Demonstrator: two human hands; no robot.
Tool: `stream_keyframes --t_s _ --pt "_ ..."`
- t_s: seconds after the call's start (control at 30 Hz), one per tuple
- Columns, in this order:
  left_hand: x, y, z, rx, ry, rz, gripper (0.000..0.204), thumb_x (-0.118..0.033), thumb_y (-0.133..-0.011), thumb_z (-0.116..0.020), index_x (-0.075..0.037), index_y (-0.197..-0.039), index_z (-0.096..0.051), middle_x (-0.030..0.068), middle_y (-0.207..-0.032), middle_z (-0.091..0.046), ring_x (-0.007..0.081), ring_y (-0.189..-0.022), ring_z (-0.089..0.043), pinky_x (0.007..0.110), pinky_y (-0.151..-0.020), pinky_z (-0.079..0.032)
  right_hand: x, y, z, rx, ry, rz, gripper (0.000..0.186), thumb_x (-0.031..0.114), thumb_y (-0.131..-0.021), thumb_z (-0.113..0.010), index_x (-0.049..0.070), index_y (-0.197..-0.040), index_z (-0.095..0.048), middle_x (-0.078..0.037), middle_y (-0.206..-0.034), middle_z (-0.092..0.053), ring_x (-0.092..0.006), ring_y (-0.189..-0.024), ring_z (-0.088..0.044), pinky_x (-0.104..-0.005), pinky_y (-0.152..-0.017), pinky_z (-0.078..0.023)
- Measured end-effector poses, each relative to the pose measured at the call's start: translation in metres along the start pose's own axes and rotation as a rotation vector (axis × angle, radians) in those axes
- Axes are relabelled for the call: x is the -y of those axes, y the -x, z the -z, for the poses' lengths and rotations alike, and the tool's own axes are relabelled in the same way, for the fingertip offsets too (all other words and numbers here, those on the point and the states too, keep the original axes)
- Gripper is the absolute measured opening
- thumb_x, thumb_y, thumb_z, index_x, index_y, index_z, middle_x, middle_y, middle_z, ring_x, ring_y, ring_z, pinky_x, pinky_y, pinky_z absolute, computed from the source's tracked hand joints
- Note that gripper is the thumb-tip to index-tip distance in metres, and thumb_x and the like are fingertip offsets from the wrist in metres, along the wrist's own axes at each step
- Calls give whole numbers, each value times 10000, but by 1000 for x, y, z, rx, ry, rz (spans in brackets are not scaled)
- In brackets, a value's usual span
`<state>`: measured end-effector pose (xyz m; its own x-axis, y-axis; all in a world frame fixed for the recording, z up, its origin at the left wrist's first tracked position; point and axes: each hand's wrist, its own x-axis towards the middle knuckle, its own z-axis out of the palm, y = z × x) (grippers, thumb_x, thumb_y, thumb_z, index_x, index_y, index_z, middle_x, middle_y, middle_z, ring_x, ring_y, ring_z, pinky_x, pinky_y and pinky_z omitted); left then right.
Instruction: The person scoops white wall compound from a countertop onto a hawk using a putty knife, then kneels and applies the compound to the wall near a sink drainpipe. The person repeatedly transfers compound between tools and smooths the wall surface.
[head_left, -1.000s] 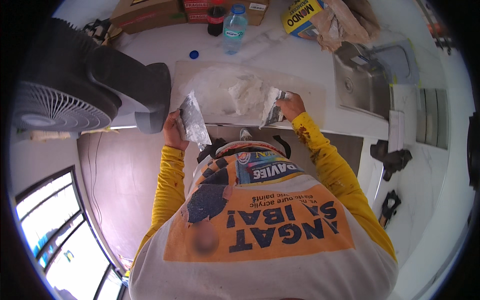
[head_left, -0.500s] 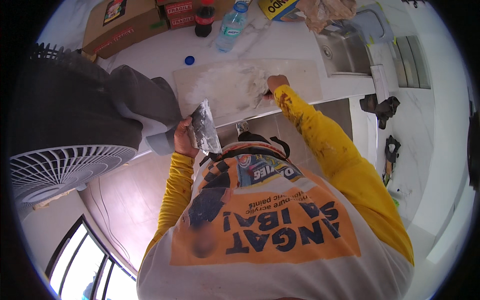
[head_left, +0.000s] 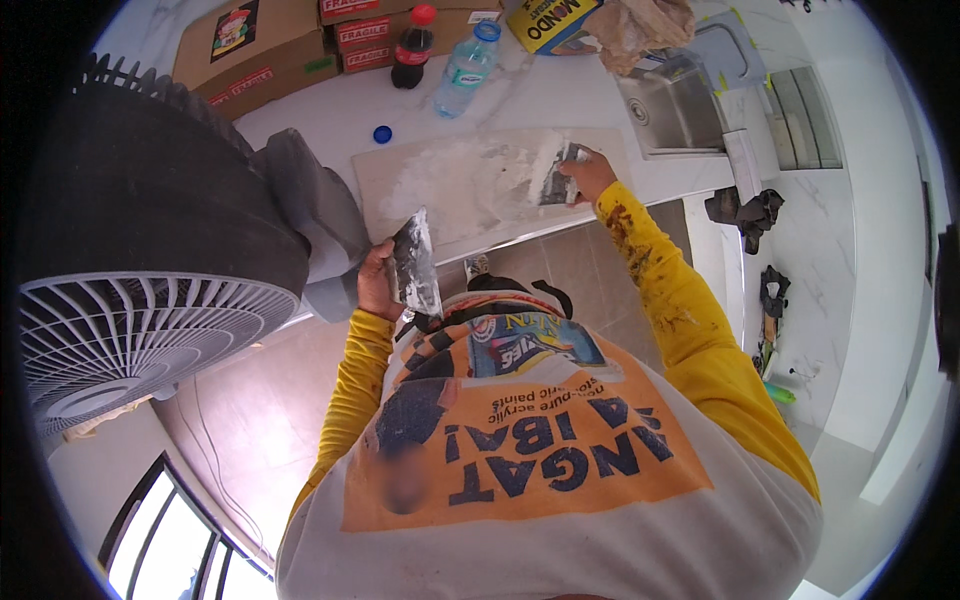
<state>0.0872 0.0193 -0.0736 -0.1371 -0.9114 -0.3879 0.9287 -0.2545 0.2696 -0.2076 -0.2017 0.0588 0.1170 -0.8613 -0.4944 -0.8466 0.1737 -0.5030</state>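
My left hand (head_left: 376, 283) grips a flat metal trowel (head_left: 414, 264) smeared with white paste, held upright near my chest, just off the counter's front edge. My right hand (head_left: 587, 174) reaches forward with a putty knife (head_left: 556, 176), its blade pressed on a flat grey tile slab (head_left: 480, 190) on the white counter (head_left: 330, 125). White paste covers much of the slab's surface. Both sleeves are yellow; the right one has brown stains.
A large grey electric fan (head_left: 140, 260) stands at the left. Behind the slab are cardboard boxes (head_left: 265, 45), a dark soda bottle (head_left: 412, 45), a clear water bottle (head_left: 465, 68), a blue cap (head_left: 381, 133) and a steel sink (head_left: 675, 105). Dark rags (head_left: 745, 212) lie on the floor at right.
My right hand with the putty knife has slid right and farther across the slab. The left hand keeps the trowel near my chest. The camera has tilted, so the fan fills more of the left.
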Motion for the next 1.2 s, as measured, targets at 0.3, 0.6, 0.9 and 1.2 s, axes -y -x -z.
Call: stream_keyframes --t_s 0.3,0.6,0.9,1.2 --pt "11 -5 14 -109 -19 -90 483 -317 -897 -576 37 -1225 -592 203 -1087 -690 311 -960 -686 404 -872 -557 -36 16 -30 -20 999 685 436 58 -824 -561 247 -1199 -680 20 -1223 -633 -228 -1124 -528 -399 -967 -426" --pt "30 14 -11 -140 37 -242 375 -267 -870 -607 0 -1133 -628 134 -1098 -688 282 -989 -672 417 -917 -533 -39 -26 5 -87 961 1058 453 33 -801 -574 246 -1181 -696 49 -1251 -641 -204 -1107 -507 -377 -990 -373" --pt "99 6 -74 -197 64 -433 387 -202 -886 -602 4 -1213 -595 151 -1189 -660 311 -1088 -641 456 -991 -497 -72 -75 72 265 1046 1097 409 25 -825 -557 234 -1131 -730 47 -1203 -681 -199 -1111 -519 -378 -1010 -362" --pt "147 -72 -161 -232 118 -451 364 -234 -981 -519 -20 -1276 -530 134 -1212 -639 295 -1090 -640 448 -979 -508 -107 -73 114 410 -139 1073 314 56 -924 -598 74 -1232 -659 -113 -1150 -688 -228 -1080 -618 -321 -981 -454"
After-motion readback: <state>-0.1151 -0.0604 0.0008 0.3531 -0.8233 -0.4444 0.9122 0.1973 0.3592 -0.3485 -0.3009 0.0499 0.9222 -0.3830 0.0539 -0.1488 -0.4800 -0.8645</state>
